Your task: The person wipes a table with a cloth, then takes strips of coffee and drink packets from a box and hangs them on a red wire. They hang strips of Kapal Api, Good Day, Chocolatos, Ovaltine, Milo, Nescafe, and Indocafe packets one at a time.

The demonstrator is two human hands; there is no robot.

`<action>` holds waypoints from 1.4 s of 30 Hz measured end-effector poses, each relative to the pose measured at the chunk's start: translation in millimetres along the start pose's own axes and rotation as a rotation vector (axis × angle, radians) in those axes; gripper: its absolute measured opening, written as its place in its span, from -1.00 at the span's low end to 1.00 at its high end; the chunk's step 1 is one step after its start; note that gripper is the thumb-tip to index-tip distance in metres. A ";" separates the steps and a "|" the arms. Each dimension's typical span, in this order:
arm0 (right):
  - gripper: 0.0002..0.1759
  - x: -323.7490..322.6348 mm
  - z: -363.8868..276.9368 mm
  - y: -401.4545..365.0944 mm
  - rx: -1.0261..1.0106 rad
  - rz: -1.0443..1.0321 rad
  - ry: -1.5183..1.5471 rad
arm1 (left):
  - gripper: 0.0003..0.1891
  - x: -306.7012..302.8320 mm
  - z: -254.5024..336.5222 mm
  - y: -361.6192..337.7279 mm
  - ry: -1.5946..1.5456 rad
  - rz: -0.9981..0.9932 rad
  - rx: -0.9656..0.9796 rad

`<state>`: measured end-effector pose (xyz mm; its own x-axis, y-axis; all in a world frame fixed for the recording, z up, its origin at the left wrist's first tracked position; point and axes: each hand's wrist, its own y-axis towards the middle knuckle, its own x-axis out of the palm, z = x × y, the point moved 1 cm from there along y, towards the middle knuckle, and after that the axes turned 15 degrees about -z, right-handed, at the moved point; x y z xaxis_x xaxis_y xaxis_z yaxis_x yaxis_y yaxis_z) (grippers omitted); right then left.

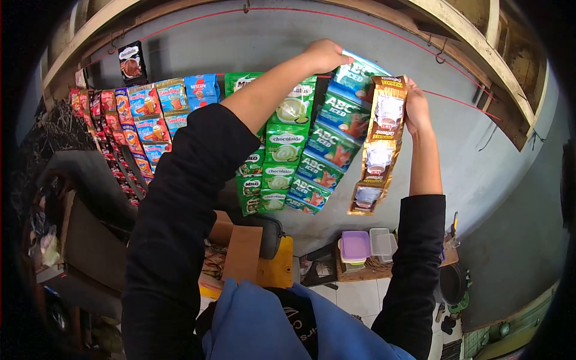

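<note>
My left hand [327, 56] reaches up across the wall, its fingers closed at the top corner of a blue-green strip of ABC Iced coffee sachets [340, 114]. To the right, a brown and gold strip of Coffeemix sachets [384, 129] hangs from my right hand [417, 109], which pinches its upper right edge; the fingers behind it are partly hidden. The two strips almost meet at the top. Left of them hang green Chocolatos sachets [284, 143] and Milo sachets [251, 186], the upper part partly covered by my left forearm.
Further left hang Good Day sachets [144, 102], Nescafe sachets [202, 90] and several red strips. A red cord [288, 9] and metal hooks [441, 53] run below the wooden beams. Below are an open cardboard box [242, 252] and plastic containers [356, 245] on a low surface.
</note>
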<state>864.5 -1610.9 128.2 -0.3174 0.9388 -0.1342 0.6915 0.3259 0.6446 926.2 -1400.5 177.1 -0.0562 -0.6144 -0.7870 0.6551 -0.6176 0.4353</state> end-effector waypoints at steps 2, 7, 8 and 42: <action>-0.77 3.9 5.4 6.0 0.016 0.164 -0.079 | -0.64 -8.0 2.0 -9.8 0.188 0.095 -0.078; -0.76 23.7 17.7 13.1 -0.010 0.275 -0.160 | -0.62 -11.9 12.0 -41.4 0.658 0.035 -0.177; -0.76 26.5 19.8 13.7 -0.011 0.270 -0.160 | -0.62 -13.2 9.8 -45.1 0.658 0.039 -0.181; -0.91 202.9 26.0 -35.9 -0.465 -0.025 -0.794 | -0.57 58.0 14.3 -268.7 -1.136 0.047 0.075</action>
<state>792.1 -1429.2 58.3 0.3287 0.7892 -0.5188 0.3053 0.4311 0.8491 736.2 -1277.2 20.7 -0.7077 -0.7034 0.0657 0.6301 -0.5864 0.5090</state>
